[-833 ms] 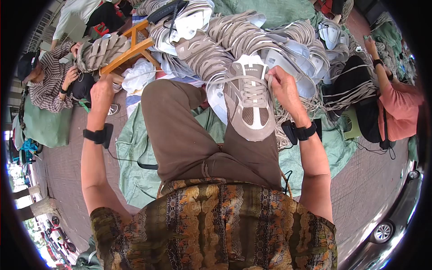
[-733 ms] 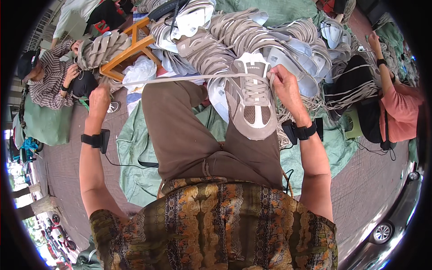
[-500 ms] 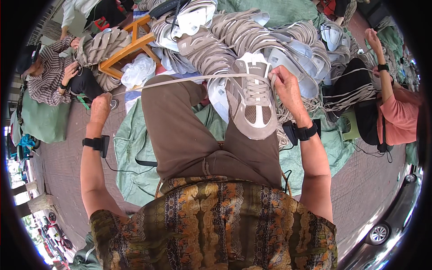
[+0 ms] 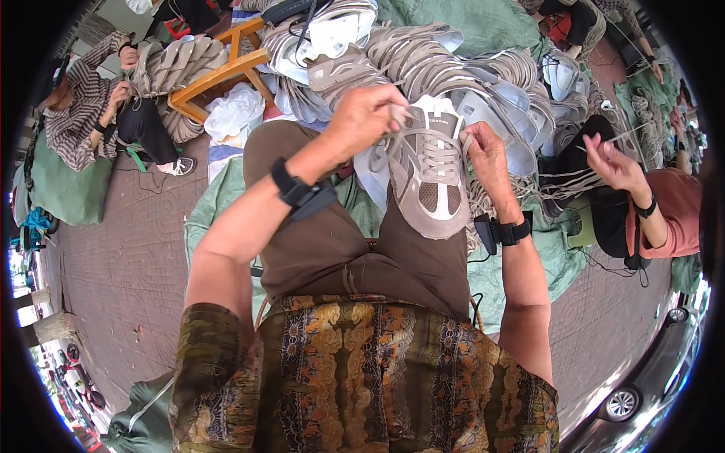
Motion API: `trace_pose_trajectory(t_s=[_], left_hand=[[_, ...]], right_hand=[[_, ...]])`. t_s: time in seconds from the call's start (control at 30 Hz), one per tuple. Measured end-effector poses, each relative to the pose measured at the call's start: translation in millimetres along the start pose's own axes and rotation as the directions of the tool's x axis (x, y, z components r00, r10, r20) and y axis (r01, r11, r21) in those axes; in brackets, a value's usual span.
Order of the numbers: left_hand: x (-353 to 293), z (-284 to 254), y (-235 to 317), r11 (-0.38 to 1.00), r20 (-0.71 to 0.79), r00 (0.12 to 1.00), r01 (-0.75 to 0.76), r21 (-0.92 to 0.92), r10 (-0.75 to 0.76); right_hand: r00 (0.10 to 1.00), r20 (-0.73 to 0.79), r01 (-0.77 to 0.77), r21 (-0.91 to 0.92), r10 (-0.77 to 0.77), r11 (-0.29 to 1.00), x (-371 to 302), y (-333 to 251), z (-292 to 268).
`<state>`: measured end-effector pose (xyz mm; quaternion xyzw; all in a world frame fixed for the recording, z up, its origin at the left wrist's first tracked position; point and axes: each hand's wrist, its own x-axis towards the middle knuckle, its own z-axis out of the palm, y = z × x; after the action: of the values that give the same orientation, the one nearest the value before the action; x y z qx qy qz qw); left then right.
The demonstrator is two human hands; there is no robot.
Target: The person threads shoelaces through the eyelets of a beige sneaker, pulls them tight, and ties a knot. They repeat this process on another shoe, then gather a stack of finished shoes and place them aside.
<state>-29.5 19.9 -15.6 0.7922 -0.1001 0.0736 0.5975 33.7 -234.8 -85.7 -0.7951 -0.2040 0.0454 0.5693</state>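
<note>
A beige-and-white sneaker (image 4: 427,215) rests on my right thigh with its toe toward me. Flat beige shoelace (image 4: 436,157) crosses its tongue in several rows. My left hand (image 4: 364,119) is at the shoe's upper left edge, thumb and fingers pinched on the lace. On the opposite side, my right hand (image 4: 487,156) is closed by the top eyelets, gripping lace between thumb and forefinger. The fingertips of both hands partly cover the lace ends.
Beyond my knees lies a heap of stacked shoe uppers (image 4: 408,64). A wooden stool frame (image 4: 219,72) and a white plastic bag (image 4: 236,115) are at the left. Co-workers sit on both sides, one in a checked shirt (image 4: 83,113). Green sheeting (image 4: 215,219) covers the ground beneath.
My left hand has swung from far left to the shoe's upper edge, and the lace stretched across my knee is no longer taut there. My right hand stays by the eyelets.
</note>
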Motion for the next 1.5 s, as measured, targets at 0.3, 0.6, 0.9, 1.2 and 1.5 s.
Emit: trace_pose_trajectory(t_s=[0.3,0.6,0.9,1.2,1.5], left_hand=[[-5,29,-39,0.981,-0.089,0.992,-0.077,0.176,0.094],[-1,17,-34,0.870,0.138,0.960,0.278,-0.408,-0.242],[-1,22,-39,0.901,0.132,0.967,0.250,-0.354,-0.217],[4,27,-29,0.979,0.086,0.986,0.152,-0.136,-0.141],[21,24,-18,0.952,0.190,0.948,0.281,-0.117,-0.257]], right_hand=[[0.999,-0.030,-0.026,0.043,0.028,0.999,-7,-5,8],[0.997,-0.062,0.040,0.001,-0.040,0.999,-9,-3,11],[0.999,-0.049,0.009,0.018,-0.008,1.000,-11,-7,11],[0.996,-0.059,-0.065,0.043,0.068,0.997,-14,-22,12],[0.997,-0.069,-0.034,-0.021,0.032,0.999,-16,-16,12]])
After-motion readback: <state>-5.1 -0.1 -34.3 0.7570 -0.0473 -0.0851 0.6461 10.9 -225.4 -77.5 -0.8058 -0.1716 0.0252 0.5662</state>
